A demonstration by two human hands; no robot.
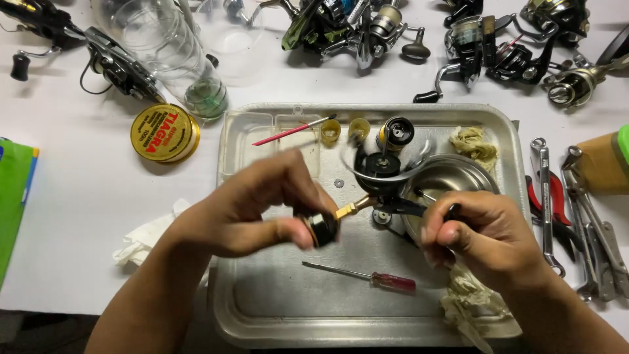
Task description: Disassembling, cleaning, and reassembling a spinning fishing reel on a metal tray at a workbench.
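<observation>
Over a metal tray point(262, 308), my left hand point(255, 210) grips a black round knob with a gold rim point(322, 227), which sits on a brass shaft point(354, 208). The shaft leads into a black spinning fishing reel point(386, 174) standing in the tray. My right hand point(481, 236) is closed around the reel's black handle knob point(452, 211) on the right side. A small red-handled screwdriver point(367, 277) lies in the tray below both hands.
In the tray lie a steel bowl point(458, 174), a red brush point(291, 131), two small yellow cups point(344, 130) and rags point(473, 145). A yellow round tin point(164, 133) and clear bottle point(190, 72) sit left. Pliers and wrenches point(576, 216) lie right; several reels point(354, 26) at top.
</observation>
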